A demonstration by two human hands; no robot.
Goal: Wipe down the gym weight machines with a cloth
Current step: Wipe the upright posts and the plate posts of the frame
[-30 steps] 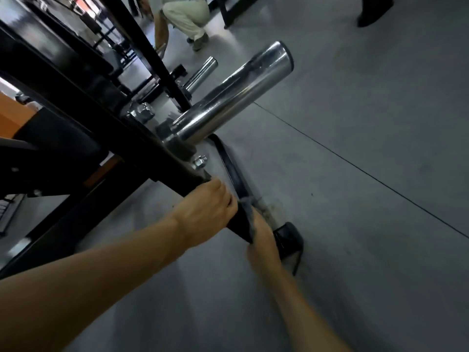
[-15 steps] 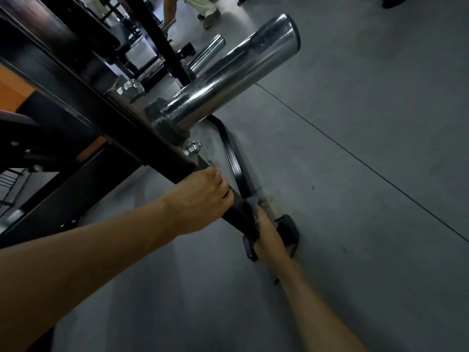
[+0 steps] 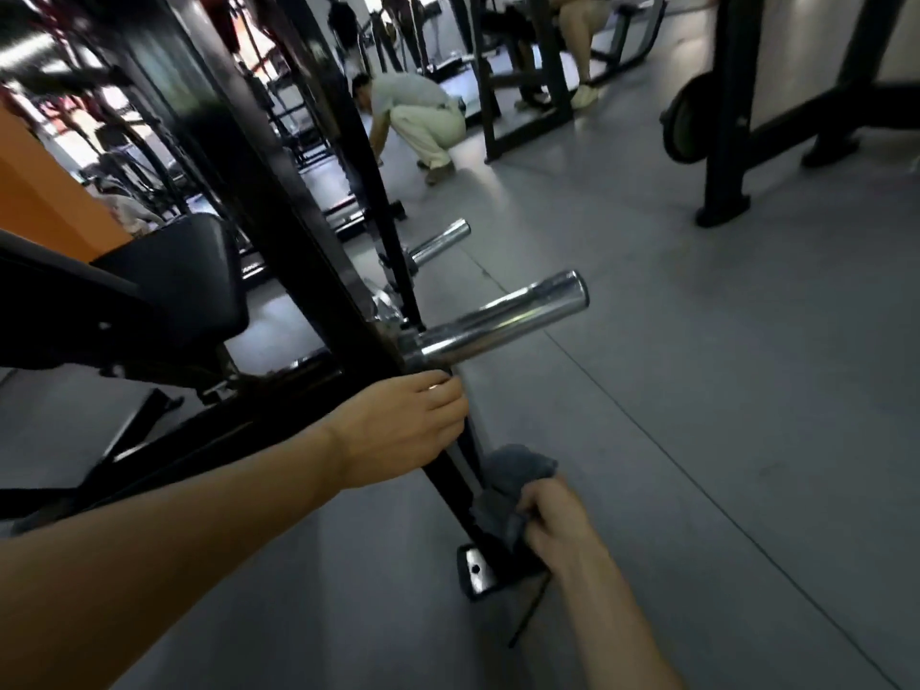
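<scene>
Right hand [image 3: 557, 520] presses cloth [image 3: 513, 480] below left hand [image 3: 408, 430].

From my remote seat, I can read no text, label, brand, number or sign anywhere in this gym view, neither on the black machine frame [image 3: 318, 271], the chrome peg [image 3: 493, 323], nor the weight plate [image 3: 689, 117] across the floor.

Smooth grey gym floor [image 3: 697, 440], thin dark seam lines across it; the black steel machine frame's flat foot plate [image 3: 480, 572] rests directly on it.
</scene>
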